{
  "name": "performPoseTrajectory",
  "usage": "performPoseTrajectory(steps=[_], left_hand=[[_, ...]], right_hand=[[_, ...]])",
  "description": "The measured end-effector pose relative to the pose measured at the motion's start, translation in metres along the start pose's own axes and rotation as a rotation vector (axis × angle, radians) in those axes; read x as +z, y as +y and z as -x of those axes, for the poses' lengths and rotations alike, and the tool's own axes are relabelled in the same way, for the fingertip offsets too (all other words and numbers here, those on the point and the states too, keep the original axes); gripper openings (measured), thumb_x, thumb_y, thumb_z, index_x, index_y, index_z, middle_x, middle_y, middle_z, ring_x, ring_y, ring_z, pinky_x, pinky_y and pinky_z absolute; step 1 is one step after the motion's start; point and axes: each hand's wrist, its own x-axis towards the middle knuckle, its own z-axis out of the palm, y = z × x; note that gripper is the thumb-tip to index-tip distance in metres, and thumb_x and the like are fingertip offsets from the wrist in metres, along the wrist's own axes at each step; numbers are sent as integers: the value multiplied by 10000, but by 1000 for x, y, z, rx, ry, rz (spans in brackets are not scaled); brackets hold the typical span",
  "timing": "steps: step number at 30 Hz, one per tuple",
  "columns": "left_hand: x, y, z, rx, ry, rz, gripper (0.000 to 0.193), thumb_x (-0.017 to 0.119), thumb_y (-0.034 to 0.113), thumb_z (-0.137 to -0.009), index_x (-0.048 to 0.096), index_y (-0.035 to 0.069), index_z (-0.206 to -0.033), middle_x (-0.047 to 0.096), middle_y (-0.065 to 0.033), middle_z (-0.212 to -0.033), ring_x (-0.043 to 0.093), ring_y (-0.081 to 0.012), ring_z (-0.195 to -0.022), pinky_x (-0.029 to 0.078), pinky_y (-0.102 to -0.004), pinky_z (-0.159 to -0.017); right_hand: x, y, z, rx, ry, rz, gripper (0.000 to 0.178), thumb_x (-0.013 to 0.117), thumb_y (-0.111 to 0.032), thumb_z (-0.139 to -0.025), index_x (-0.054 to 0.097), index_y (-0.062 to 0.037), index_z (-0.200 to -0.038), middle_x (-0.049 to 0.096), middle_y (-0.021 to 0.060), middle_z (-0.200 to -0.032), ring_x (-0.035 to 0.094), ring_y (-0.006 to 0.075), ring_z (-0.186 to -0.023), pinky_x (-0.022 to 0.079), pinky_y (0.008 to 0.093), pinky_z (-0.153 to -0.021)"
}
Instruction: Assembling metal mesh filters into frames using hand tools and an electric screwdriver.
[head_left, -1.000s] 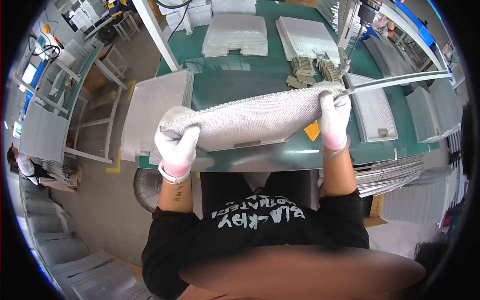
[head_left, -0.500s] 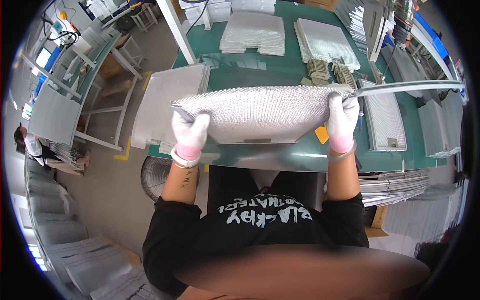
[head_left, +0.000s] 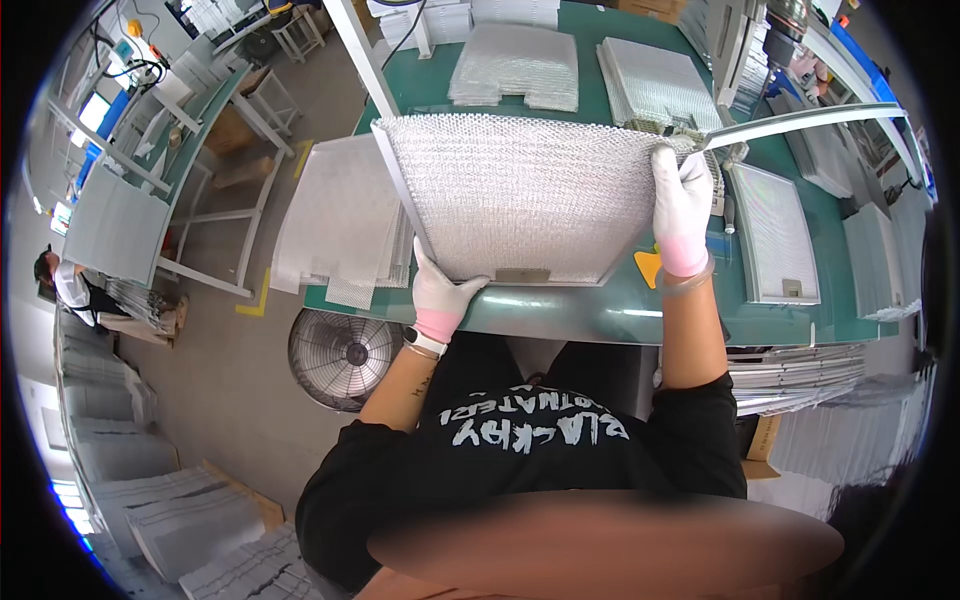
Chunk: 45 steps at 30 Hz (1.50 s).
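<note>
A silver mesh filter panel [head_left: 530,200] is tilted up over the near side of the green worktable [head_left: 570,312]. My gloved left hand [head_left: 445,295] grips its lower left corner, thumb along the bottom edge. At the upper right corner my gloved right hand [head_left: 683,205] is closed on the panel's edge. A metal frame strip [head_left: 810,122] sticks out from that corner to the right, slightly bent and apart from the mesh. Metal edging also runs along the panel's left side. A small rectangular plate sits at the bottom edge. My right fingertips are partly hidden behind the panel.
Mesh sheets lie in stacks at the left [head_left: 335,215], back [head_left: 515,65] and back right [head_left: 655,80]. A framed panel [head_left: 775,235] lies on the right. Near my right wrist is a yellow piece [head_left: 648,267]. A floor fan [head_left: 350,355] stands below; a person [head_left: 85,290] works far left.
My left hand has slid from the panel's upper left corner to its lower left corner. The panel has tilted to show more of its face, and the strip's free end has risen.
</note>
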Motion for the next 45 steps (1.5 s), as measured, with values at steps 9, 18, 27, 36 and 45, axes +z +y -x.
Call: performPoseTrajectory(steps=[9, 18, 27, 36, 45], left_hand=[[-37, -12, -19, 229, -35, 229, 706, 826, 213, -730, 473, -50, -1282, 659, -150, -1055, 659, -297, -938, 519, -377, -827], [-105, 90, -70, 223, 47, 790, 174, 604, -60, -839, 631, -37, -1010, 654, -66, -993, 600, -109, -889, 480, -259, -818], [-83, 89, -68, 396, 84, 871, 188, 583, -40, -886, 573, -7, -1070, 606, -28, -986, 564, -90, -884, 459, -242, -820], [-78, 79, -73, 330, 54, 917, 171, 584, -10, -904, 579, -1, -1074, 602, 0, -949, 544, -68, -846, 455, -232, -788], [-88, 91, -82, 376, -179, 881, 152, 623, 2, -869, 625, -7, -1021, 647, -23, -944, 579, -80, -855, 459, -238, -750]], right_hand=[[-11, 5, 5, 31, -5, 34, 117, 660, -135, -945, 601, -47, -894, 456, -85, -719, 358, 14, -658, 327, 188, -589], [-9, -14, 22, 49, -75, -58, 107, 616, -87, -927, 636, -5, -993, 600, -24, -858, 502, 54, -773, 416, 206, -741], [9, -37, 24, -232, 164, -98, 1013, 604, 161, -755, 53, -95, -1565, 601, 114, -1133, 578, 154, -1021, 484, 256, -799], [-52, -82, -7, -232, -359, 188, 503, 684, 77, -784, 588, -23, -1268, 670, 94, -1092, 643, 169, -914, 513, 302, -823], [-27, -143, -31, -500, -1042, 708, 292, 649, 59, -753, 656, -50, -1024, 658, 117, -897, 650, 293, -805, 524, 359, -704]])
